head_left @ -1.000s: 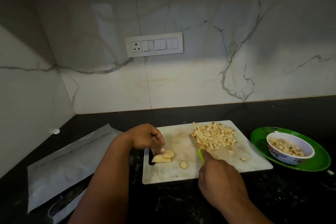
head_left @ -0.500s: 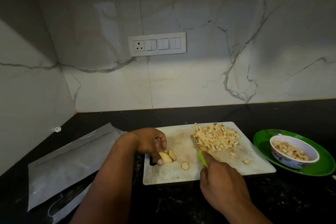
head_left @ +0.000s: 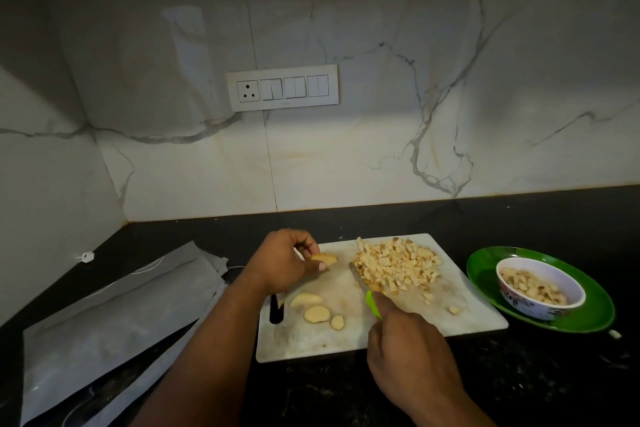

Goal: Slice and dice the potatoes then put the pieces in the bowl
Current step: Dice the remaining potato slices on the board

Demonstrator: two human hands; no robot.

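The left hand (head_left: pixel 282 262) pinches a potato piece (head_left: pixel 325 258) above the board (head_left: pixel 346 343) near its far left corner. The right hand (head_left: pixel 410 352) grips the knife (head_left: pixel 363 286), blade beside the dice pile (head_left: pixel 396 262). Three slices (head_left: pixel 317 313) lie near the left edge. The bowl (head_left: pixel 540 288) stands on a green plate (head_left: pixel 588 317).

Pale yellow potato cubes (head_left: pixel 398 262) on a white board (head_left: pixel 381 333) — green knife handle (head_left: pixel 373 303), green plate (head_left: pixel 568 317), white floral-patterned bowl (head_left: pixel 535 305), black counter (head_left: pixel 536 218), grey-veined white wall (head_left: pixel 381 156).
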